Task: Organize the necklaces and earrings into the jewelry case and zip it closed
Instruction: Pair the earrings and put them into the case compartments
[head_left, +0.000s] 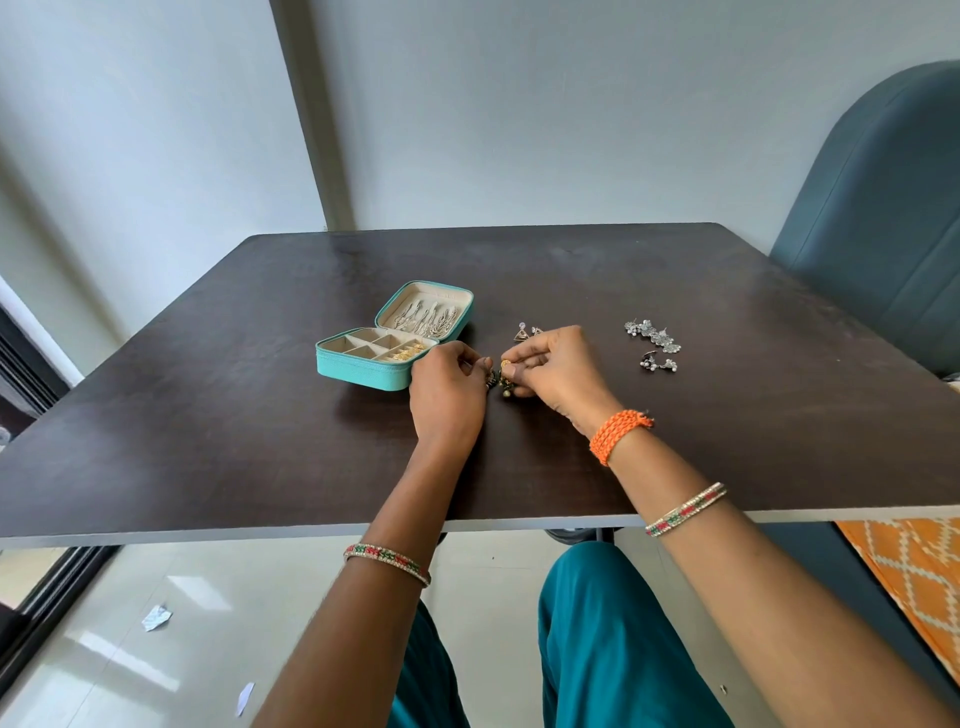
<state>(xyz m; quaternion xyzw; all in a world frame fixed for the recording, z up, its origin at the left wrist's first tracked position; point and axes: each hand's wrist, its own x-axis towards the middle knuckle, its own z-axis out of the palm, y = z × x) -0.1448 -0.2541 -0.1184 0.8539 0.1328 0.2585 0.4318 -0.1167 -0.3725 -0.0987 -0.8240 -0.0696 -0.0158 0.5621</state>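
Note:
A teal jewelry case (358, 370) lies open on the dark table (675, 441), left of centre. Silver chains hang in its lid (425, 314), and gold pieces sit in one right compartment. Just right of the case, my left hand (448, 392) and my right hand (556, 371) meet over a gold and dark dangling earring (503, 382). My right hand pinches its top; my left hand pinches a small dark piece beside it. A pair of triangular earrings (525, 332) lies just behind my right hand. Silver cluster earrings (652, 335) and a smaller silver pair (657, 362) lie further right.
A blue-grey chair back (883, 249) stands at the table's right side. An orange patterned cloth (914, 571) lies below the table's right front corner. A grey wall is close behind the table. Scraps of paper (156, 618) lie on the tiled floor.

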